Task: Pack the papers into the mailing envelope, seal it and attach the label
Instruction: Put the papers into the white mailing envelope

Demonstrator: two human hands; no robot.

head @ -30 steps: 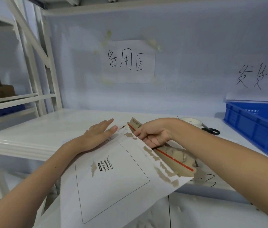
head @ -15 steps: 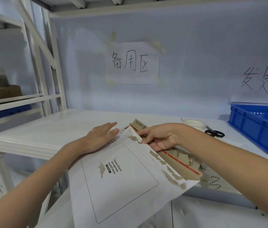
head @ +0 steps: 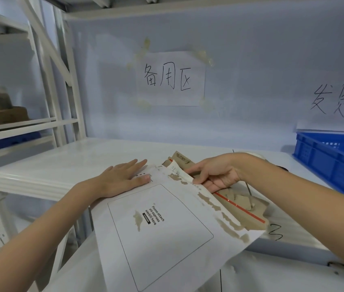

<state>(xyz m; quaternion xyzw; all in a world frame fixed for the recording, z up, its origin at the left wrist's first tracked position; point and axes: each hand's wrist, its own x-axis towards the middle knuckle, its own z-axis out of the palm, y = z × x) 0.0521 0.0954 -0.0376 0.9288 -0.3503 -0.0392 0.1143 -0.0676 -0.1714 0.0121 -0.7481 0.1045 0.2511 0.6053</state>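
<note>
The left hand (head: 122, 179) lay flat, fingers straight, on the mailing envelope (head: 162, 234). The right hand (head: 213, 175) pinched its torn flap (head: 179, 172) above the shelf (head: 65, 163).

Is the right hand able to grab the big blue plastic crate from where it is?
Probably yes: the blue plastic crate sits on the right hand's side with nothing between, but that hand is holding the white envelope.

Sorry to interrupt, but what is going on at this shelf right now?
A person is working on a white envelope lying at the edge of a white shelf. The left hand presses flat on its top corner, while the right hand pinches the edge of the flap, which is open, brown side up. No label is on it yet.
</note>
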